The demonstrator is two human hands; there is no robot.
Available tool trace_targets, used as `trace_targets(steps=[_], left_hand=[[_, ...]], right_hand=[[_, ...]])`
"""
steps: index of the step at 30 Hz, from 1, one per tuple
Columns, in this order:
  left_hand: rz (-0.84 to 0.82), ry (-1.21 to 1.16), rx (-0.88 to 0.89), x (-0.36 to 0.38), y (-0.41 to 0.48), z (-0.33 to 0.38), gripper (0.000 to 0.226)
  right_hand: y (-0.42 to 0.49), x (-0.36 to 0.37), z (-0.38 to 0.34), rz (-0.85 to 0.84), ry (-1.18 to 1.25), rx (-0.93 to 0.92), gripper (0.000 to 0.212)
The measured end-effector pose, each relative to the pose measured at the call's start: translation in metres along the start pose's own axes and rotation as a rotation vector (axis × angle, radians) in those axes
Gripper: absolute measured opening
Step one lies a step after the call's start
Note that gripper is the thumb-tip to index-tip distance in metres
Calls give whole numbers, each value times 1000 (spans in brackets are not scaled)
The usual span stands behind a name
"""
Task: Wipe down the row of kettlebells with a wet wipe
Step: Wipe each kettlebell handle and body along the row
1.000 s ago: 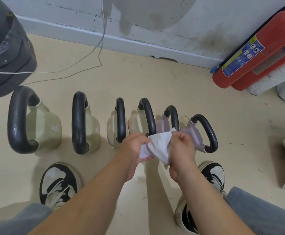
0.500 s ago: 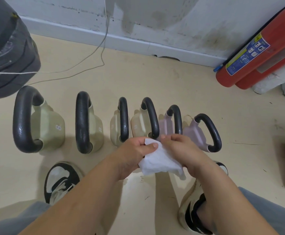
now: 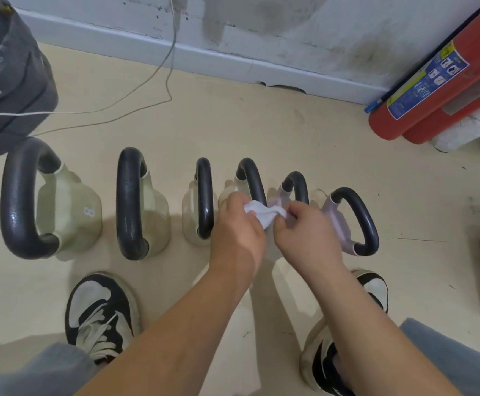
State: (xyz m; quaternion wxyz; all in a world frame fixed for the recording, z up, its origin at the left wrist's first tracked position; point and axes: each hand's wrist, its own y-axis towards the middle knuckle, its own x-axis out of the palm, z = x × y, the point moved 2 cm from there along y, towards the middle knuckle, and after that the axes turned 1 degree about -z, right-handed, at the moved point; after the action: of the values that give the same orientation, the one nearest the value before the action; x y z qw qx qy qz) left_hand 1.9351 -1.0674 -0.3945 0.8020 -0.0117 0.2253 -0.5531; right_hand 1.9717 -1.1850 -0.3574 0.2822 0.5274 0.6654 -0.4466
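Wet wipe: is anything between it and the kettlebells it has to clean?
Nothing visible. The wet wipe, held by the left hand and right hand, sits right over the fourth kettlebell and fifth kettlebell.

**Other things on the gym floor**

2 red metal fire extinguishers [image 3: 444, 78] lie tilted against the grey scuffed wall [image 3: 304, 30] at the right, one just beside the other. A thin grey wire [image 3: 159, 70] hangs down the wall and loops over the smooth beige floor [image 3: 261, 132]. A big dark grey padded bag [image 3: 7, 78] sits at the far left. 2 black and white lace-up shoes [image 3: 99, 310] stand on the floor near the bottom.
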Motion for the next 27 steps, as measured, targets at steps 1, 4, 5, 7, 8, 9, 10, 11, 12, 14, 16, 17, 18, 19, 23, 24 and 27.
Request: trace_targets(steps=[1, 4, 5, 7, 8, 9, 10, 11, 12, 14, 16, 17, 18, 19, 23, 24, 27], left_hand=[[-6, 45, 38, 2, 4, 3, 27], [45, 201, 188, 2, 15, 6, 35], [90, 272, 244, 1, 17, 4, 39], [131, 340, 275, 1, 21, 2, 33], [108, 346, 247, 2, 21, 2, 26], [75, 337, 214, 3, 22, 1, 25], [55, 318, 189, 4, 22, -1, 29], [57, 291, 171, 4, 21, -2, 32], [62, 249, 150, 4, 20, -6, 28], [60, 160, 82, 5, 16, -13, 20], [70, 82, 49, 8, 11, -18, 23], [68, 52, 36, 13, 8, -23, 24], [57, -2, 12, 17, 3, -27, 25], [20, -87, -35, 22, -2, -29, 30], [-22, -377, -218, 33, -21, -30, 38], [-34, -580, -310, 32, -22, -28, 34], [-39, -1027, -507, 33, -25, -29, 22]], right_hand=[[0, 1, -3, 56, -69, -17, 17], [7, 3, -7, 242, -231, -88, 15], [11, 3, -8, 243, -263, -89, 15], [20, 3, -8, 125, -157, 0, 15], [24, 5, -7, 62, -5, 57, 16], [25, 9, -5, 31, 152, 96, 18], [25, 12, -5, 27, 269, 113, 19], [24, 16, -4, 21, 357, 114, 20], [22, 21, -2, 1, 432, 121, 21], [17, 30, -1, -80, 607, 164, 25], [15, 37, 1, -167, 826, 260, 34], [14, 41, 3, -193, 901, 283, 37], [13, 44, 5, -214, 938, 277, 39], [11, 48, 7, -229, 956, 262, 41], [0, 53, 11, -190, 1008, 280, 41], [-4, 55, 13, -178, 1018, 283, 40], [-19, 65, 16, -138, 1050, 307, 41]])
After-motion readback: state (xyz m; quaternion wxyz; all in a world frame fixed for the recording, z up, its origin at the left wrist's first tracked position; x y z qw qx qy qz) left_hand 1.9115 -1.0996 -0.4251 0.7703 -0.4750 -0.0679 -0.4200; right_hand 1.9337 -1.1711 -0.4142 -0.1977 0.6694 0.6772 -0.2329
